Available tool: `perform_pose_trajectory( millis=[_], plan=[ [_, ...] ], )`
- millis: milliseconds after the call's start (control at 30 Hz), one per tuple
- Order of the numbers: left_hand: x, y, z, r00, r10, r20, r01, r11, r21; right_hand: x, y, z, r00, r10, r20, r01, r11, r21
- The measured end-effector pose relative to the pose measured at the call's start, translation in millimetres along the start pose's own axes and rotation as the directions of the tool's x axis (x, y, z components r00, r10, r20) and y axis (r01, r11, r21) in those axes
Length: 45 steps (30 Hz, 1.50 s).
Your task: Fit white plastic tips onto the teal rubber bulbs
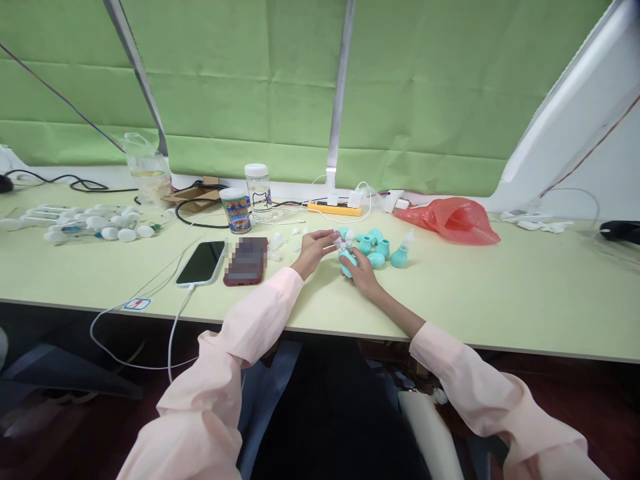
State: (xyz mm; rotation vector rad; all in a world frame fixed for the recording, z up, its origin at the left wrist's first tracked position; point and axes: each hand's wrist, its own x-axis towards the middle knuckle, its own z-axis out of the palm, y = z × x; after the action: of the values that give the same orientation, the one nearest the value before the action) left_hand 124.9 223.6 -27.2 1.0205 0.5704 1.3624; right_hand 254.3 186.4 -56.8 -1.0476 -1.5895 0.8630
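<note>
In the head view, my right hand (364, 275) is closed around a teal squeeze bulb (348, 263), tilted just above the table. My left hand (316, 250) pinches a small clear plastic nozzle (340, 243) at the mouth of that bulb. Whether the nozzle is seated in it, I cannot tell. Just beyond my right hand lie several more teal bulbs (383, 248), some with their openings up. To the right stands a bulb with a translucent pointed tip (401, 255). Small whitish translucent pieces (275, 245) are scattered left of my left hand.
Two phones, one white-edged on a cable (201, 263) and one in red (246, 261), lie to the left. Behind stand a printed canister (236, 212), a lidded jar (259, 193) and a yellow power strip (334, 209). A red plastic bag (450, 220) lies right; white-capped items (100, 223) lie far left.
</note>
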Motion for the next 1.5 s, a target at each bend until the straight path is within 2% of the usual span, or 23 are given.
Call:
perform_pose_trajectory(
  millis=[167, 400, 567, 733, 900, 1067, 1233, 1367, 1500],
  plan=[
    [-1, -4, 3.2, 0.999, 0.012, -0.037, -0.012, 1.000, 0.022, -2, -1, -1, 0.988, -0.122, -0.100, 0.100, 0.975, -0.199],
    [-4, -5, 7.8, 0.999, -0.022, -0.037, 0.023, 0.999, 0.029, -5, -3, 1, 0.974, -0.154, -0.165, 0.090, 0.935, -0.343],
    [-9, -8, 14.0, 0.992, 0.030, -0.126, -0.030, 1.000, 0.004, -6, -3, 3, 0.964, -0.177, -0.197, 0.076, 0.899, -0.432],
    [-8, -8, 12.8, 0.988, -0.046, -0.150, 0.038, 0.998, -0.052, -5, -2, 4, 0.964, -0.170, -0.205, 0.087, 0.929, -0.360],
    [-5, -8, 7.3, 0.993, -0.092, -0.069, 0.083, 0.989, -0.123, -2, 0, 2, 0.981, -0.115, -0.155, 0.078, 0.970, -0.231],
    [-4, -7, 4.0, 0.991, -0.128, 0.036, 0.131, 0.987, -0.098, -1, -4, 1, 0.997, -0.037, -0.075, 0.033, 0.998, -0.052],
    [-2, -8, 2.3, 0.992, -0.121, 0.031, 0.124, 0.983, -0.133, -1, -5, 2, 0.999, 0.038, -0.024, -0.036, 0.997, 0.062],
    [-3, -7, 3.3, 0.992, -0.122, 0.027, 0.125, 0.979, -0.158, -1, 0, 4, 0.998, 0.053, -0.030, -0.050, 0.995, 0.084],
    [-5, -6, 3.7, 0.993, -0.121, 0.007, 0.121, 0.981, -0.153, -2, 2, 3, 0.998, 0.012, -0.065, -0.011, 1.000, 0.011]
  ],
)
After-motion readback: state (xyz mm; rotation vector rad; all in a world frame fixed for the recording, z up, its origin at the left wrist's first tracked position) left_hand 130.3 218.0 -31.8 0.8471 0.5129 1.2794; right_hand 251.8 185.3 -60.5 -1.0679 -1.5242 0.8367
